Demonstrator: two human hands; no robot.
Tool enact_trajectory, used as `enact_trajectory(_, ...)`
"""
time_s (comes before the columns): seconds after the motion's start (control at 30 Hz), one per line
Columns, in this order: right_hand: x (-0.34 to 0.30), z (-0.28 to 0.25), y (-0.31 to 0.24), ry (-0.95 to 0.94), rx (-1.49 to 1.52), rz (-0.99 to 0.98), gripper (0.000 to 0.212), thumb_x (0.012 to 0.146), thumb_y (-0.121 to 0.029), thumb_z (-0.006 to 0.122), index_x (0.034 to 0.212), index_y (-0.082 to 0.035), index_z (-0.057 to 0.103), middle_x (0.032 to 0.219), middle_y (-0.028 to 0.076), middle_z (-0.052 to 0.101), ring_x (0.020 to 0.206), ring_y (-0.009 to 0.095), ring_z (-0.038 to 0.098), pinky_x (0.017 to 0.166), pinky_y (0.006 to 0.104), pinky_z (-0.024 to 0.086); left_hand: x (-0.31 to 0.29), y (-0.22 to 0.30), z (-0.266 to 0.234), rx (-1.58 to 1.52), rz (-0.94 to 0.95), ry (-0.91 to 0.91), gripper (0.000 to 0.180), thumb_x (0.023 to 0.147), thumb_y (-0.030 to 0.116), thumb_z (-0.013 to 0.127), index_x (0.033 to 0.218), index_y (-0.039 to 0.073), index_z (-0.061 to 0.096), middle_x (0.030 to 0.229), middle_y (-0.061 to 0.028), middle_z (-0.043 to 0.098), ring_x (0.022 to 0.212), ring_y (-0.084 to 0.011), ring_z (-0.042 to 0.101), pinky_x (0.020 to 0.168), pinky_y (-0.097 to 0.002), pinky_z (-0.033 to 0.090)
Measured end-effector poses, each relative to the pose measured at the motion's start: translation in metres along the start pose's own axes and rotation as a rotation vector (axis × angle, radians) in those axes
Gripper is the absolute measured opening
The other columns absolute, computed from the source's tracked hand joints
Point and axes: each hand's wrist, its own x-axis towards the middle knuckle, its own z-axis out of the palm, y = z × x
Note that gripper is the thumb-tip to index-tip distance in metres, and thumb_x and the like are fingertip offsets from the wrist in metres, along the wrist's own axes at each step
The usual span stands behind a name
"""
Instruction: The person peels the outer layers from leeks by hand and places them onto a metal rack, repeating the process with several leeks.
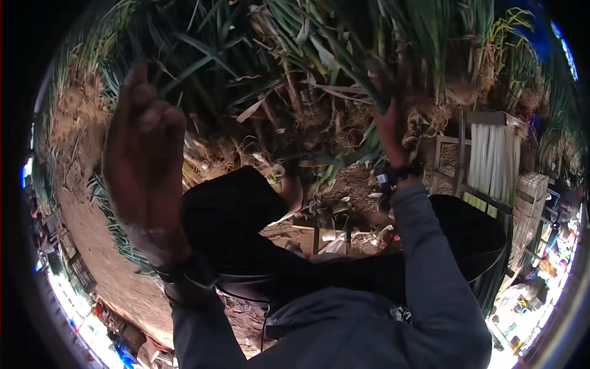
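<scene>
Sleeves (424,234) at both wrists: matt cloth, softly creased. Trousers (230,206) between the forearms: dark matt cloth. Green leaves (332,37) beyond the right hand (390,126): smooth, faintly glossy. Roots (439,117) just right of it: rough, fibrous. Pale stalks (488,154) farther right: smooth, slight sheen. Ground (77,184) left of the left hand (144,147): earth, matt, gritty.

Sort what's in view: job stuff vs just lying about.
Likely the job:
- rooted green stalks, at the right hand
- left hand, raised, nothing visible in it
- pale stacked stalks

Likely lying about:
- pale gridded object, far right
- blue material, upper right
</scene>
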Motion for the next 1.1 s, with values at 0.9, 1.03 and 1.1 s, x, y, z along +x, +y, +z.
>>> enact_trajectory(0.9,-0.123,-0.019,0.053,-0.225,-0.138,-0.149,0.039,0.079,-0.011,0.065,0.118,-0.007,0.06,0.109,0.027,0.06,0.077,0.04,0.066,0.063,0.0471,0.054,0.019,-0.071,0.073,0.283,-0.105,-0.02,0.032,0.102,0.022,0.056,0.125,0.001,0.057,0.093,0.0022,0.061,0.081,-0.0061,0.058,0.081,-0.0249,0.051)
enact_trajectory(1.03,-0.128,-0.012,0.033,-0.594,-0.131,-0.155,0.04,0.083,-0.012,0.061,0.121,-0.004,0.054,0.083,0.019,0.064,0.071,0.039,0.065,0.061,0.0494,0.051,0.017,-0.07,0.073,0.303,-0.105,0.011,0.031,0.102,0.022,0.055,0.124,0.001,0.058,0.094,0.0018,0.061,0.081,-0.0066,0.058,0.081,-0.0253,0.051)
enact_trajectory(1.1,-0.109,-0.015,0.043,-0.179,-0.054,-0.366,0.036,0.083,-0.009,0.062,0.116,-0.001,0.051,0.08,0.017,0.063,0.068,0.035,0.066,0.06,0.0497,0.051,0.017,-0.076,0.08,0.298,-0.112,-0.045,0.031,0.102,0.022,0.055,0.125,0.001,0.058,0.095,0.0016,0.061,0.082,-0.0068,0.058,0.081,-0.0254,0.051)
